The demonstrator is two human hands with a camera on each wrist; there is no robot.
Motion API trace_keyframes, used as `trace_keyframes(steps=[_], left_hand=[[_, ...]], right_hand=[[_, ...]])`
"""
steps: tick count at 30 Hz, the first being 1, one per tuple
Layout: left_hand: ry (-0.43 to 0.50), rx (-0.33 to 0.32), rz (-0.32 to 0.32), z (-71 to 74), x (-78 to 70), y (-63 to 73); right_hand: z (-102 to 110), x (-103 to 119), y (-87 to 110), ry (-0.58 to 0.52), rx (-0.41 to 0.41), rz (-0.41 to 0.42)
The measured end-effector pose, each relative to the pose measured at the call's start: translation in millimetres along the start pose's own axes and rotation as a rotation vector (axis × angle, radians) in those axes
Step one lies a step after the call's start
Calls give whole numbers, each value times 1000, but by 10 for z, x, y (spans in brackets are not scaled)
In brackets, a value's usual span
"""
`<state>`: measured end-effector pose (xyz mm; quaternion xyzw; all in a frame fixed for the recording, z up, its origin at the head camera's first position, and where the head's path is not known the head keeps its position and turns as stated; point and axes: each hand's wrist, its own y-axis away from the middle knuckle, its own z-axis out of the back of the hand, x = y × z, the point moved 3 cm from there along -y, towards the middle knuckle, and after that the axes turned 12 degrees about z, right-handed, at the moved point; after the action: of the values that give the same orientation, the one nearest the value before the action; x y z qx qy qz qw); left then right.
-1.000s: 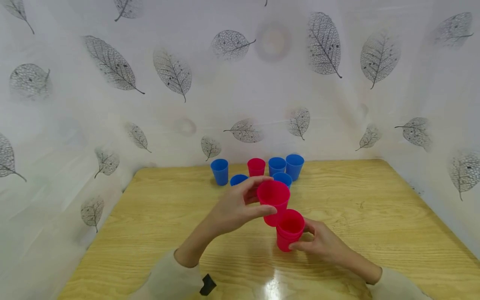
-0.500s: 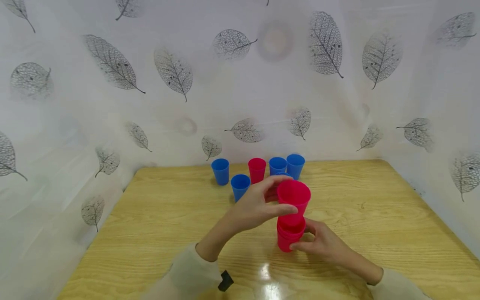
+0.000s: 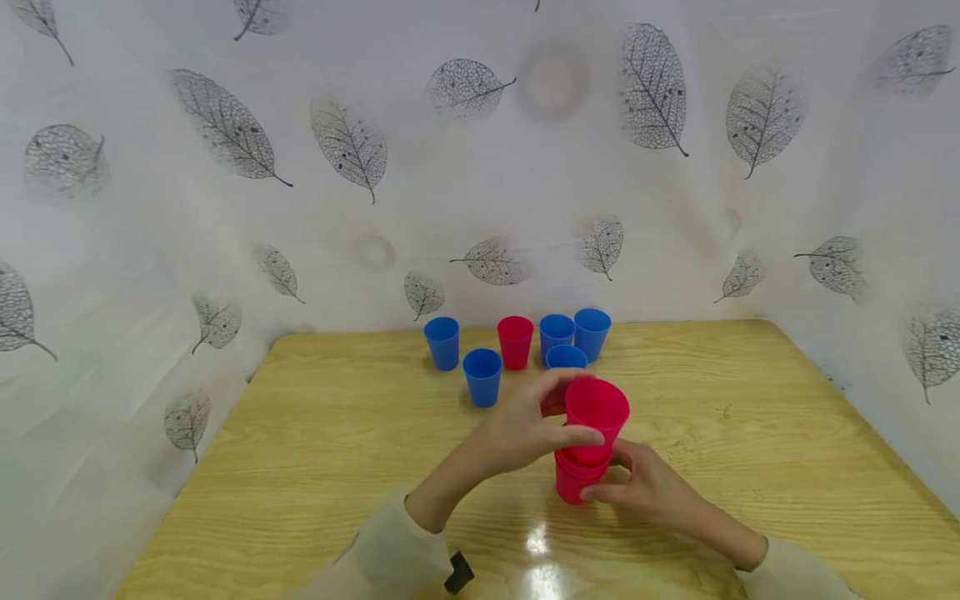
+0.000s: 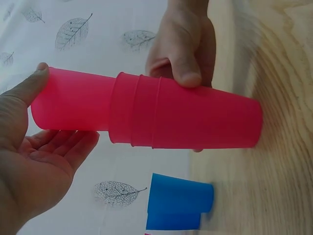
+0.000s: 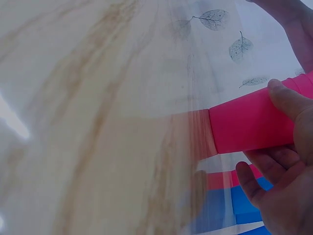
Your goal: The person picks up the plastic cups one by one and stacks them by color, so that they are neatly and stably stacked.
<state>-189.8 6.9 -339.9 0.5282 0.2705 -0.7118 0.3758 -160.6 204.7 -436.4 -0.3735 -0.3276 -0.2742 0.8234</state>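
Near the middle of the table (image 3: pixel 337 467), my left hand (image 3: pixel 517 429) holds a red plastic cup (image 3: pixel 600 404) by its sides, thumb in front. In the left wrist view this top cup (image 4: pixel 78 100) has its narrow end inside a stack of three nested red cups (image 4: pixel 205 117), with much of its wall still showing above the uppermost rim. My right hand (image 3: pixel 648 487) grips the lower part of the stack (image 3: pixel 576 485) from the right. The right wrist view shows the stack's base (image 5: pixel 234 129) at the tabletop, with the right thumb and fingers around its side.
Behind the hands stand a single red cup (image 3: pixel 515 343) and several blue cups: one at the left (image 3: pixel 442 343), one nearer (image 3: pixel 482 377), and a cluster at the right (image 3: pixel 592 333). A white leaf-patterned sheet (image 3: pixel 480 183) hangs behind the table and along its sides.
My left hand has moved right and then down, bringing its red cup from beside the stack's rim into the top of the stack. The right hand stays on the stack.
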Motion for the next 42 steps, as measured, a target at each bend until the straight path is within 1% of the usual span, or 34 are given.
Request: trace_keyframes(steps=[4,11,23,30,33,37,40,42], left_hand=[[-17,-12,-1,7,36,21],[-16,-21,7,20,90,46],[-10,-15,10,7,144,79],[-28,-15,35,9,163,89],[-50,-20,24,11,155,87],[-52,-33,-12,27,138,86],[-35,-39,-22,41,145,94],[-34,-47,-16,51,169,96]], right_hand=[[0,3,-2,-5,-1,-3],[4,-6,6,10,-4,-32],[0,-19,11,-16,-6,-50],[-1,-24,15,-20,-9,-55],[-4,-27,8,-5,-14,-36],[-4,-11,2,10,-9,-34],[1,1,5,8,-4,-53],[0,-2,6,7,-6,-59]])
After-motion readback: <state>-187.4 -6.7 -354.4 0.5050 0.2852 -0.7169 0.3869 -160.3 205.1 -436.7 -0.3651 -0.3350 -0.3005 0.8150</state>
